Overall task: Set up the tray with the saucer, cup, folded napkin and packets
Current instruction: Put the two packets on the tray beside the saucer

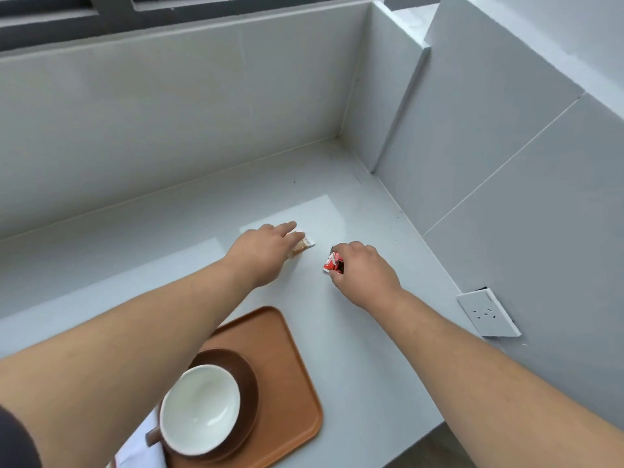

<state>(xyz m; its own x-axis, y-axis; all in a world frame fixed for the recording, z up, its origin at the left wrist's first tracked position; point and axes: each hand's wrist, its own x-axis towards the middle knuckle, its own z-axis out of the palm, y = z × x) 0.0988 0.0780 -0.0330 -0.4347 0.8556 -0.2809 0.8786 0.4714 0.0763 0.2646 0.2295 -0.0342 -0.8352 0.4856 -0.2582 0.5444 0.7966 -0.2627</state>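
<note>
Cup [199,408] is sitting on saucer [249,383] on tray [287,359], napkin [141,447] tucked beside. Packets are lying away on counter [371,332], so right hand [364,271] is pinching red packet [333,262] while left hand [260,255] is touching tan packet [301,246] with fingers straight.

The orange rounded wooden tray [287,366] sits on the pale grey counter [135,271] at lower centre of the frame. On the tray's lower left part lies the dark brown round saucer [248,383], with the white ceramic cup [199,410] on it. The white folded napkin [141,447] lies left of the saucer, at the bottom edge. Above the tray, at mid-frame, are 2 packets: the tan paper packet [300,246] under the left hand [263,255], and to its right the red foil packet [334,263] in the right hand [364,271].
</note>
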